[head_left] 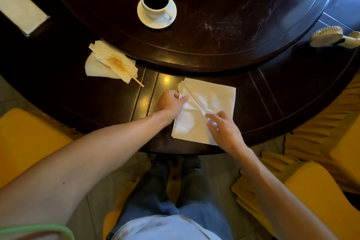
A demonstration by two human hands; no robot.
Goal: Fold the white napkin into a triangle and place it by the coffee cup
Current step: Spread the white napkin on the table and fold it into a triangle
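Observation:
A white napkin point(212, 99) lies on the dark round table point(97, 101) near its front edge, with a diagonal crease running from its far left corner toward its near right side. My left hand point(171, 102) pinches the napkin's left edge between thumb and curled fingers. My right hand point(224, 128) rests on the napkin's near right part, fingertips pressing on the crease. A white coffee cup point(155, 1) filled with dark coffee stands on a white saucer point(155, 22) on the raised inner turntable, far beyond the napkin.
A crumpled, stained napkin with a wooden stir stick point(124, 70) lies to the left. A napkin stack in a dark holder point(19, 10) sits far left. A pale brush-like object point(331, 37) lies at the right rim. Yellow chairs point(29, 142) flank me.

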